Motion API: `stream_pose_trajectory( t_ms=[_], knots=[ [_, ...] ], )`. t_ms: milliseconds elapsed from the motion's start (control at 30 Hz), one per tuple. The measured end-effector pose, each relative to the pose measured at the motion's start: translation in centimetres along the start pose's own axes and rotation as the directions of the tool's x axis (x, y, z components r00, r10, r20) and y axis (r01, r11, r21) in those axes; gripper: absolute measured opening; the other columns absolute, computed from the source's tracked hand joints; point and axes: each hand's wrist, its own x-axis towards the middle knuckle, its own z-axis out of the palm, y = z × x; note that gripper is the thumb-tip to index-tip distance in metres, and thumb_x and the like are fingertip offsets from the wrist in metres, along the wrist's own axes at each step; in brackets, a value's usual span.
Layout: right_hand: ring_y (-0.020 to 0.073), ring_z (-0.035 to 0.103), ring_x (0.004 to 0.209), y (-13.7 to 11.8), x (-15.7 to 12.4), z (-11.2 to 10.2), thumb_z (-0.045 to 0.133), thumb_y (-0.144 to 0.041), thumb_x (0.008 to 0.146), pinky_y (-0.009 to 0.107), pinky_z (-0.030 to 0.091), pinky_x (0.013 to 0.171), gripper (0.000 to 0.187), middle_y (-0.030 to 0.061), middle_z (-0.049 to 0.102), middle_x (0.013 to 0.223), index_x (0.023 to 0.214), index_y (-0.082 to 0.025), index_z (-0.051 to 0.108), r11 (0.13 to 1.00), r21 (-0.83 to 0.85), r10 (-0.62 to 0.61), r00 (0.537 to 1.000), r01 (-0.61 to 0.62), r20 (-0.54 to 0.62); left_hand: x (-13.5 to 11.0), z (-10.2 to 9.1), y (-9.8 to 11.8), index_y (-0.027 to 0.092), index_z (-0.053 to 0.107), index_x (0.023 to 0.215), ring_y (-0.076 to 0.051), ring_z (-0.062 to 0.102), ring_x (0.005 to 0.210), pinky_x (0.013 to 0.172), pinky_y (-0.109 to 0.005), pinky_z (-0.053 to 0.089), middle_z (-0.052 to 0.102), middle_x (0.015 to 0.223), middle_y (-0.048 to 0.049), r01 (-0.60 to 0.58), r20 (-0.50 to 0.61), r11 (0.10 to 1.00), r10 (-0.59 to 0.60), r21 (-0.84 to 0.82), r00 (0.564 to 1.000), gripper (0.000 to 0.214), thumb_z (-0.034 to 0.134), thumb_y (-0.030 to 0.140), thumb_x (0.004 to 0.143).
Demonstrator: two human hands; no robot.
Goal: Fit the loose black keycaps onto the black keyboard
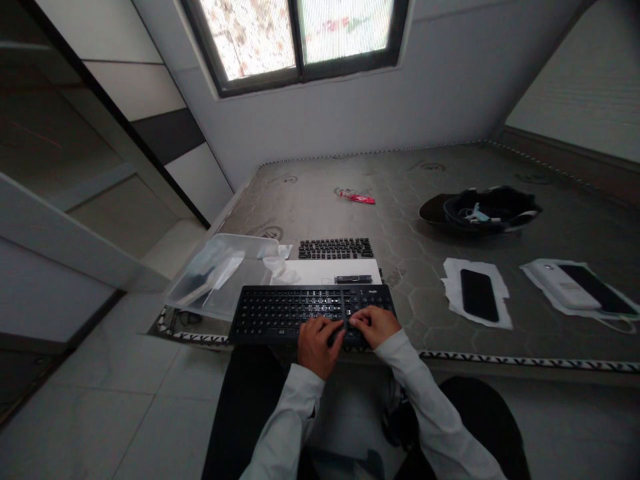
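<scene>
Both hands work the near right part of a black keyboard [310,312] lying at the mattress [410,200] edge. The left hand [319,345] is curled, fingers pinched on something small; the right hand [376,325] presses fingertips together on the keys beside it. Beyond them lie a white sheet [325,270] and loose keycaps [335,249]. This looks like a keycap being seated or pulled; steady, square pressure comes next.

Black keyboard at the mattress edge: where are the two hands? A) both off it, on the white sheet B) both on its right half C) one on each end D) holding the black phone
B: the left hand and right hand rest together on the right half of the black keyboard.
</scene>
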Motion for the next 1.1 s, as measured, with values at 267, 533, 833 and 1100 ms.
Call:
stream_pose_trajectory(
  t_ms=[267,533,833,1100],
  knots=[
    [0.0146,0.058,0.07,0.07,0.03,0.24,0.057,-0.034,0.079,0.025,0.039,0.066,0.019,0.0018,0.065,0.073,0.081,-0.024,0.072,1.0,-0.025,0.001,1.0,-0.001,-0.012,-0.07,0.09,0.01,0.027,0.066,0.101,-0.018,0.053,0.084,0.074,-0.033,0.037,0.062,0.087,-0.0036,-0.004,-0.019,1.0,0.005,0.012,1.0,0.02,0.056,0.031,0.084],
    [0.0138,0.057,0.072,-0.47,-0.22,0.21,0.059,-0.034,0.079,0.025,0.035,0.064,0.015,0.0002,0.063,0.076,0.079,-0.027,0.071,0.993,-0.12,-0.011,0.999,0.005,-0.052,-0.14,0.2,0.02,0.028,0.065,0.104,-0.017,0.053,0.085,0.074,-0.033,0.035,0.061,0.088,-0.003,0.008,-0.005,1.0,-0.008,0.013,1.0,0.022,0.056,0.03,0.085],
    [0.0121,0.056,0.07,-0.03,-0.1,0.02,0.063,-0.033,0.077,0.024,0.034,0.063,0.009,-0.002,0.06,0.073,0.077,-0.026,0.069,0.997,-0.076,-0.02,0.999,0.017,-0.038,-0.54,-0.13,-0.07,0.037,0.06,0.114,-0.016,0.05,0.082,0.072,-0.033,0.031,0.061,0.091,-0.0026,-0.144,0.039,0.982,0.14,0.123,0.989,0.03,0.054,0.029,0.086],
    [0.0126,0.057,0.075,-0.51,-0.36,0.18,0.062,-0.031,0.079,0.026,0.03,0.064,0.011,-0.0026,0.063,0.079,0.072,-0.023,0.063,0.992,-0.126,0.006,0.999,-0.01,-0.034,-0.52,-0.07,0.28,0.034,0.063,0.11,-0.017,0.048,0.078,0.07,-0.033,0.03,0.058,0.083,-0.0031,-0.111,0.036,0.987,0.108,0.119,0.994,0.028,0.053,0.029,0.086]
  ],
)
